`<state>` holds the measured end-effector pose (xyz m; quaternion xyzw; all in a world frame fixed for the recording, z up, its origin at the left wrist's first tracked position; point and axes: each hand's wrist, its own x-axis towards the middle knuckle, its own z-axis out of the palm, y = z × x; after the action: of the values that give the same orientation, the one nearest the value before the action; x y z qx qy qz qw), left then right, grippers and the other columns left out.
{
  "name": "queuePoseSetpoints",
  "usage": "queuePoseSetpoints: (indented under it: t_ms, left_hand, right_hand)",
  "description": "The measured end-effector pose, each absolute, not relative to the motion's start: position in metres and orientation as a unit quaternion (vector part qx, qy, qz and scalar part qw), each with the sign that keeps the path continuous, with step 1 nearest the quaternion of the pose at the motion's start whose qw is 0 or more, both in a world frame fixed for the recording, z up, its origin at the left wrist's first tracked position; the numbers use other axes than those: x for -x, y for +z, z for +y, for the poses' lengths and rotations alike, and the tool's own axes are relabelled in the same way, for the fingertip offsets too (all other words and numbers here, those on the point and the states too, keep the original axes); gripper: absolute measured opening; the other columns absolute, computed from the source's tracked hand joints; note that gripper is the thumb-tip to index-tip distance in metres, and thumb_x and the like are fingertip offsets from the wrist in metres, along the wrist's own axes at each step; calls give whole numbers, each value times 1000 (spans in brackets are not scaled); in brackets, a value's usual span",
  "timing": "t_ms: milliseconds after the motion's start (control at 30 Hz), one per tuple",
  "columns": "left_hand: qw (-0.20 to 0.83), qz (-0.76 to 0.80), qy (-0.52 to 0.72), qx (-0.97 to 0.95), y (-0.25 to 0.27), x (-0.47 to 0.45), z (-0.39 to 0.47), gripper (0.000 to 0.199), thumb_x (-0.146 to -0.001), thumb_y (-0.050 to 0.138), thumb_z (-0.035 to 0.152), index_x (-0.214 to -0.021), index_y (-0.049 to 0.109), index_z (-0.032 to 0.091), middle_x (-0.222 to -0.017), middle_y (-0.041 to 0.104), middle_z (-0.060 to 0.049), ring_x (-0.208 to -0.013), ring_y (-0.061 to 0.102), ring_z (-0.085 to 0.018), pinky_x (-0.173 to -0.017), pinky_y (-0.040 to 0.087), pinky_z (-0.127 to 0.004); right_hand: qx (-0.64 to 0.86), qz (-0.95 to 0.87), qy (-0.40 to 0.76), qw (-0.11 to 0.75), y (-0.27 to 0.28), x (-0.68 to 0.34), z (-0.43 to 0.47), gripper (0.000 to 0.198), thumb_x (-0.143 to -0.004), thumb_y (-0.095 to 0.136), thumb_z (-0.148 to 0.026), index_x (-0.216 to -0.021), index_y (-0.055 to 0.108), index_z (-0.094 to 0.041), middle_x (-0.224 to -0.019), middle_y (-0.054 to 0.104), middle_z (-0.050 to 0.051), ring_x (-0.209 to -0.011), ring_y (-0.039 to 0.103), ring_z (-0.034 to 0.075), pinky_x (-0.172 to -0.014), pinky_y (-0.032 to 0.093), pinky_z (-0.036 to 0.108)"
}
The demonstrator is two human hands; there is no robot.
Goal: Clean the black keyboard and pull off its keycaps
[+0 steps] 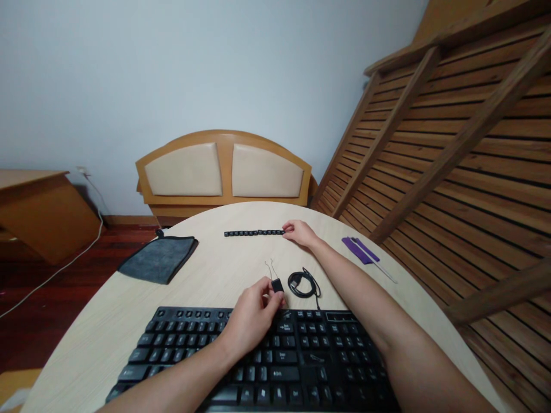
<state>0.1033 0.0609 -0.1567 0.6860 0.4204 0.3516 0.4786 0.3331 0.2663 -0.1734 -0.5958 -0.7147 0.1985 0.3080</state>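
My left hand (255,312) is closed around the black handle of a wire keycap puller (278,285). Its two thin wire prongs point away from me, above the back edge of a black keyboard (284,374). Along that keyboard's top row, several switches show bare, without caps. Farther out on the table, a straight line of small black keycaps (245,233) runs from left to right. At its right end, my right hand (299,233) pinches a keycap, mostly hidden by the fingertips.
A coiled black USB cable (302,285) lies behind the keyboard. On the round table (215,269), a grey cloth pouch (157,259) sits at left, and a purple cloth (360,250) with a thin brush-like stick (381,267) at right. Wooden slats (430,189) lean beyond the right edge.
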Motion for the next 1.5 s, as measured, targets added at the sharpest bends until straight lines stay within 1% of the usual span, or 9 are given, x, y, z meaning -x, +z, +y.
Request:
queuePoseSetpoints:
  t_ms: [167, 267, 467, 567, 800, 1033, 1200, 1333, 1500]
  left_hand:
    - [492, 401, 355, -687, -155, -103, 62, 25, -91, 56, 39, -81, 59, 17, -76, 64, -2, -71, 61, -18, -64, 44, -27]
    - [511, 383, 356, -683, -153, -104, 62, 24, -90, 57, 39, -82, 61, 16, -79, 67, -4, -74, 63, -19, -67, 46, -28]
    - [518, 365, 362, -684, -152, -106, 63, 23, -88, 60, 37, -84, 64, 15, -81, 69, -6, -76, 66, -20, -69, 48, -29]
    - [520, 360, 363, -684, -154, -107, 64, 22, -87, 62, 37, -85, 65, 15, -80, 71, -6, -77, 67, -20, -70, 49, -30]
    - [496, 343, 343, -720, -153, -108, 65, 23, -89, 61, 38, -88, 67, 16, -82, 72, -6, -77, 66, -19, -71, 48, -30]
    - [465, 346, 335, -743, -148, -111, 60, 24, -90, 60, 38, -83, 65, 16, -78, 71, -3, -73, 63, -18, -66, 44, -27]
    - [447, 347, 323, -759, -148, -111, 61, 25, -91, 57, 38, -83, 65, 16, -75, 68, -2, -69, 60, -17, -61, 41, -26]
    - [396, 357, 283, -797, -144, -111, 60, 27, -92, 55, 37, -76, 63, 16, -69, 64, 0, -64, 56, -16, -58, 37, -25]
    - [347, 350, 287, -821, -139, -113, 54, 25, -93, 54, 34, -77, 61, 18, -67, 62, 1, -62, 53, -15, -57, 34, -25]
  right_hand:
    - [596, -718, 182, 310, -167, -342, 243, 39, -66, 80, -14, -103, 69, -15, -99, 74, 8, -82, 67, 16, -73, 51, 25]
    - [600, -716, 160, 319, -161, -352, 212, 39, -68, 78, -16, -106, 68, -18, -103, 73, 7, -81, 66, 16, -73, 50, 26]
    - [625, -683, 125, 357, -152, -364, 136, 19, -85, 61, -29, -98, 68, -17, -86, 72, 5, -73, 65, 16, -69, 48, 27]
    - [629, -678, 141, 354, -150, -359, 98, 21, -87, 59, -35, -84, 70, -17, -77, 71, 4, -69, 64, 17, -63, 47, 26]
    - [588, -686, 237, 357, -142, -331, 29, 20, -89, 57, -35, -86, 69, -19, -77, 70, 2, -70, 64, 16, -63, 47, 25]
    - [569, -733, 213, 306, -145, -314, 20, 17, -88, 57, -27, -82, 72, -21, -79, 72, 0, -73, 63, 16, -68, 44, 27]
    - [577, -729, 206, 304, -146, -313, 20, 18, -87, 57, -27, -79, 72, -22, -79, 73, 0, -74, 64, 17, -68, 44, 27]
    - [576, -721, 228, 312, -146, -313, 19, 18, -86, 57, -26, -78, 72, -21, -78, 73, 0, -73, 65, 16, -67, 44, 26]
    - [568, -729, 220, 311, -146, -311, 18, 19, -86, 57, -24, -79, 74, -21, -77, 73, 1, -71, 65, 17, -67, 45, 26]
